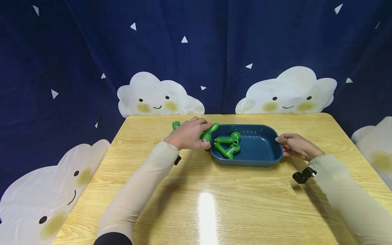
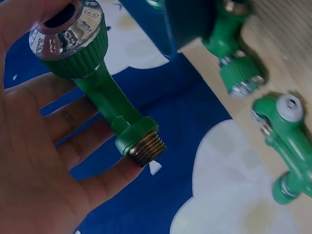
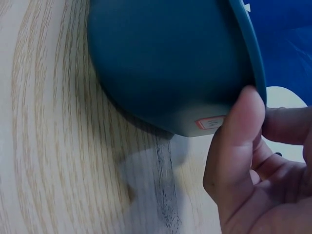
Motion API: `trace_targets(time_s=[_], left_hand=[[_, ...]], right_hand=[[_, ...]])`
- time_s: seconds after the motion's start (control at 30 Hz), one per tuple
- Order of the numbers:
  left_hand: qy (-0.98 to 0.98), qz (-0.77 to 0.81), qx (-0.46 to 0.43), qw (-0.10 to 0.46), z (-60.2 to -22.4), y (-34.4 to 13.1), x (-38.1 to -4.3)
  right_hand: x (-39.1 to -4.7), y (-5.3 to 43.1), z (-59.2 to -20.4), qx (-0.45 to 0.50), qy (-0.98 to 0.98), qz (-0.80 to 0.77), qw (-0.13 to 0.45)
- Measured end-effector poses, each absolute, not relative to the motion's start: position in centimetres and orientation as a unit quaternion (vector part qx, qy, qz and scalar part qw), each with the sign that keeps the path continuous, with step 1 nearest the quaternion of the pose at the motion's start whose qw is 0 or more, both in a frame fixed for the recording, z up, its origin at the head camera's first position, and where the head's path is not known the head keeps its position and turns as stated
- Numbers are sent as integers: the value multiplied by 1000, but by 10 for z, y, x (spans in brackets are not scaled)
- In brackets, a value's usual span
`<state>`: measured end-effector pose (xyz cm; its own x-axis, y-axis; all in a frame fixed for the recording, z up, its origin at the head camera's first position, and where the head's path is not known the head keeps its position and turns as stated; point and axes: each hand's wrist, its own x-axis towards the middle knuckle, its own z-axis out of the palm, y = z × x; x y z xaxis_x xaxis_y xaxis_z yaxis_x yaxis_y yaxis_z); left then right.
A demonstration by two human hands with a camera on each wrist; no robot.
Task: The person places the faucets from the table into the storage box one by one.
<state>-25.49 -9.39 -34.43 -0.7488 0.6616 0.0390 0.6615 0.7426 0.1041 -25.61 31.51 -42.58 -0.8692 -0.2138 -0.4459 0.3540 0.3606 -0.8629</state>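
My left hand (image 1: 190, 133) grips a green tap (image 2: 105, 90) with a silver-coloured ring and a threaded metal end, held at the left end of a blue tray (image 1: 258, 148). Two more green taps lie inside the tray's left half, one tap (image 1: 227, 140) behind the other tap (image 1: 226, 151). With thumb and fingers, my right hand (image 1: 297, 146) pinches the tray's right rim; the right wrist view shows the thumb (image 3: 239, 131) against its wall. On the table, the left wrist view shows a tap (image 2: 234, 61) and another tap (image 2: 287, 141), mostly hidden in the head view.
The wooden table (image 1: 171, 211) carries everything. Its back edge meets a dark blue curtain (image 1: 214, 51) with white clouds. Black wrist mounts sit on both arms, the right mount (image 1: 303, 175) close above the table. A small label (image 3: 209, 122) is on the tray.
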Motion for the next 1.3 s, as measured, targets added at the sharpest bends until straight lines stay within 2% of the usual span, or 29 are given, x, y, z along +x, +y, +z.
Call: trace_targets(time_s=[0.37, 0.9, 1.3], left_hand=[[924, 35, 380, -1, -336, -55, -256], [925, 29, 379, 15, -337, -37, -258], [916, 2, 400, 20, -341, -7, -255]], right_hand=[[-256, 314, -427, 46, 778, -573, 254], [-257, 315, -426, 40, 785, -562, 257], [-257, 315, -427, 37, 785, -560, 262]])
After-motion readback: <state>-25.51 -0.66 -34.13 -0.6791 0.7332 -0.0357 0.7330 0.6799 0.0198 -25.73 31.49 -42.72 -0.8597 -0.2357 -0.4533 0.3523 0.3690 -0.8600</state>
